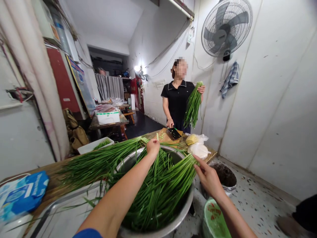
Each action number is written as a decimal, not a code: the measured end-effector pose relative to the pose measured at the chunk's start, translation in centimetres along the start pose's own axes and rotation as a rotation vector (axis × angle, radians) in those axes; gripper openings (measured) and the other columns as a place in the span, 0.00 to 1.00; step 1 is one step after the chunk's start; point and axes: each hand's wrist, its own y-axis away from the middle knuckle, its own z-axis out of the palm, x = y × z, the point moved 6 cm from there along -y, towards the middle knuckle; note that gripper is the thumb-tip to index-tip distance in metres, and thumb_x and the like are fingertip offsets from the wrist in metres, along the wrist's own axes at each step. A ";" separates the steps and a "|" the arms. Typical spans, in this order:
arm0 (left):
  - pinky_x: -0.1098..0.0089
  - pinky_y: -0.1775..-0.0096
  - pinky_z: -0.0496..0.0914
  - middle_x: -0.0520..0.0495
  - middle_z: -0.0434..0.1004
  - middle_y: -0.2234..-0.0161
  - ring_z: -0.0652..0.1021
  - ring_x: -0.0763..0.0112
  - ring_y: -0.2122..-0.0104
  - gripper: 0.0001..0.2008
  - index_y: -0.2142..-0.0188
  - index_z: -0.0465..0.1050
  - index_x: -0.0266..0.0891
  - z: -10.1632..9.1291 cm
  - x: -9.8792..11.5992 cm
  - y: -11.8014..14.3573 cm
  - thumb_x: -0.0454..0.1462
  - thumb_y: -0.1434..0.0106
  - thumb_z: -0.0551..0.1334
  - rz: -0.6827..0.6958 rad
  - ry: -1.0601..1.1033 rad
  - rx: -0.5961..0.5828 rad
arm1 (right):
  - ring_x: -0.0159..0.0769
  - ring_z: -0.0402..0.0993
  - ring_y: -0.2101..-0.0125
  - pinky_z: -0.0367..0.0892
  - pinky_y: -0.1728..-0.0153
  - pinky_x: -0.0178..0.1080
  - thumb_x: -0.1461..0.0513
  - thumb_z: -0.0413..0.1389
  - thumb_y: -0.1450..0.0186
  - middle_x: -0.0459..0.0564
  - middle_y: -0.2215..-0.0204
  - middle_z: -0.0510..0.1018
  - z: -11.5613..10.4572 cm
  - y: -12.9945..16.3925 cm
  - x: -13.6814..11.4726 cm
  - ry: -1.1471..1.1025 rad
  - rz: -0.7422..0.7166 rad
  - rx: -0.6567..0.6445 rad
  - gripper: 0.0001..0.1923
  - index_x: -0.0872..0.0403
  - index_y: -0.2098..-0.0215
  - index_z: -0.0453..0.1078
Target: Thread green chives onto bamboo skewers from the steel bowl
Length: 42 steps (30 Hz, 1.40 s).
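A large metal basin [187, 205] holds a loose heap of garlic chives [158, 188]. Above its far rim, my left hand [153, 147] is closed in a pinch on a few chives, with a pale stalk end sticking up past the fingers and green leaves hanging below. On the right side, my right hand [209, 177] has its fingers stretched out and apart, their tips touching the pale cut ends of a chive bunch [182, 170] that lies over the basin. More chives [104, 158] are spread on the wooden table left of the basin.
Across the table a co-worker [177, 99] holds a chive bunch [194, 105] and a cleaver [173, 133] over a cutting board. Plastic bags [198, 150] lie nearby. A bucket [226, 178] and green basin [215, 218] stand right; a tray [66, 211] and blue packet [27, 191] lie left.
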 end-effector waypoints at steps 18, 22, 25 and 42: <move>0.76 0.79 0.59 0.45 0.72 0.74 0.65 0.81 0.82 0.17 0.65 0.73 0.29 0.4 7.5 8.1 0.43 0.45 0.59 0.155 0.521 -0.796 | 0.37 0.72 0.60 0.67 0.59 0.38 0.58 0.46 0.38 0.50 0.57 0.74 0.6 -2.0 -2.9 -0.016 -0.050 0.021 0.22 0.52 0.46 0.60; 0.76 0.80 0.58 0.46 0.72 0.74 0.64 0.81 0.82 0.15 0.64 0.73 0.31 0.5 7.7 8.4 0.41 0.46 0.59 0.155 0.507 -0.832 | 0.38 0.71 0.58 0.67 0.59 0.39 0.58 0.45 0.38 0.50 0.55 0.72 0.8 -2.4 -2.8 -0.023 -0.057 0.032 0.22 0.52 0.46 0.60; 0.76 0.80 0.57 0.47 0.72 0.74 0.63 0.82 0.83 0.15 0.63 0.73 0.31 0.5 7.8 8.6 0.40 0.47 0.59 0.155 0.477 -0.824 | 0.38 0.70 0.56 0.65 0.56 0.40 0.59 0.45 0.38 0.51 0.54 0.72 1.0 -2.5 -2.8 -0.031 -0.069 0.044 0.22 0.52 0.45 0.60; 0.78 0.81 0.56 0.45 0.72 0.73 0.64 0.83 0.83 0.16 0.61 0.72 0.31 0.7 7.4 9.5 0.40 0.45 0.58 0.147 0.492 -0.833 | 0.38 0.69 0.55 0.65 0.55 0.41 0.58 0.45 0.38 0.51 0.54 0.72 1.3 -2.2 -2.0 -0.029 -0.066 0.042 0.22 0.53 0.46 0.60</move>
